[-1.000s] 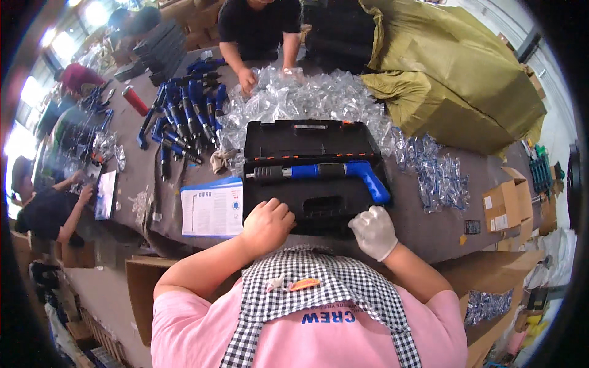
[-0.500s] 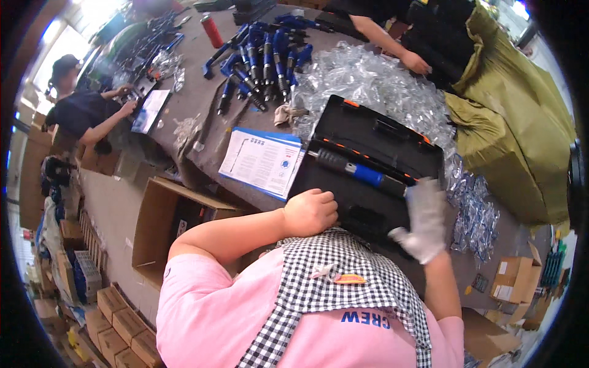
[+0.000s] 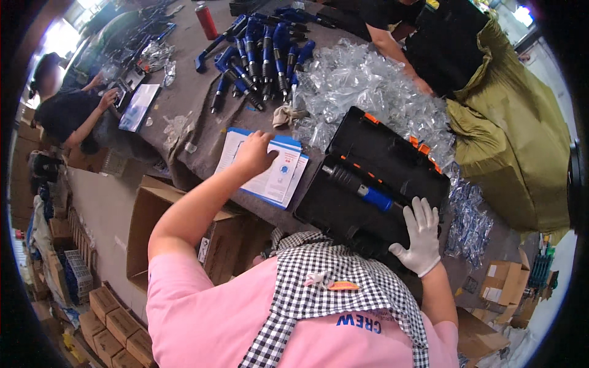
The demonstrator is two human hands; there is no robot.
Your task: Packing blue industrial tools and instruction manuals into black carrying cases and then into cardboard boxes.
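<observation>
At the far left, well away from the bare left hand (image 3: 256, 153), a seated person in dark clothes (image 3: 67, 113) works at the grey felt-covered table (image 3: 196, 92). Below that hand and toward the person's body stands an open brown cardboard box (image 3: 144, 230) on the floor. The left hand itself lies palm down, fingers spread and slack, on a stack of white and blue printed paper leaflets (image 3: 273, 172); it presses on the top sheet rather than gripping it. Beyond its fingertips a cluster of blue-and-black handled power tools (image 3: 257, 52) is laid out in rows, with a red can (image 3: 207, 21) past them. Just right of those tools spreads a heap of clear crinkled plastic bags (image 3: 362, 86), where another person's forearm (image 3: 392, 52) reaches in. Between the two hands sits the open black plastic tool case with orange latches (image 3: 380, 156), holding a black-and-blue tool (image 3: 359, 187) in its lower half. The right hand (image 3: 419, 236), in a white glove, rests open with fingers splayed on the near right corner of the case. Beyond it, to the right, bulges a large olive-green sack (image 3: 515, 141).
</observation>
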